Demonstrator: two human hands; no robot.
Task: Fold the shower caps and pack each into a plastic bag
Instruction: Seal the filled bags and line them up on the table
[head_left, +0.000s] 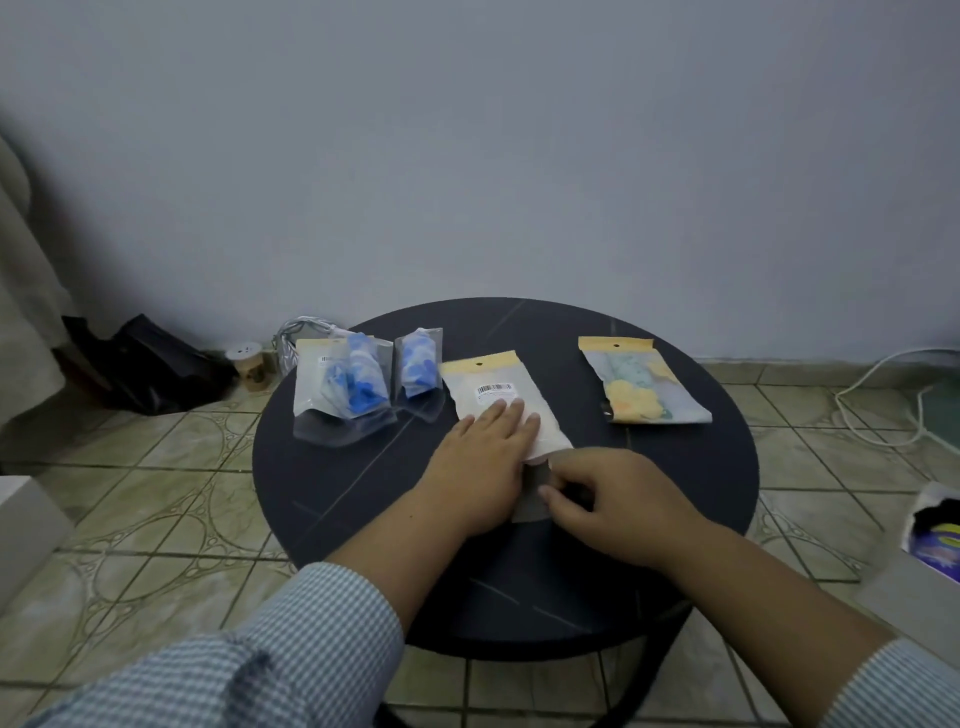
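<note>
Pressing a barcoded plastic bag (498, 402) flat at the centre of the round black table (691, 467), the left hand (480, 457) lay open to steady it while the right hand (610, 499) pinched its near flap, apparently sealing it.

A round dark table (332, 483) is set on a tiled floor (156, 499). Four plastic bags are laid on it: two blue-filled bags (340, 392) (420, 374) (far left), a white-filled bag (493, 400), and a yellow-filled bag (641, 387).
</note>
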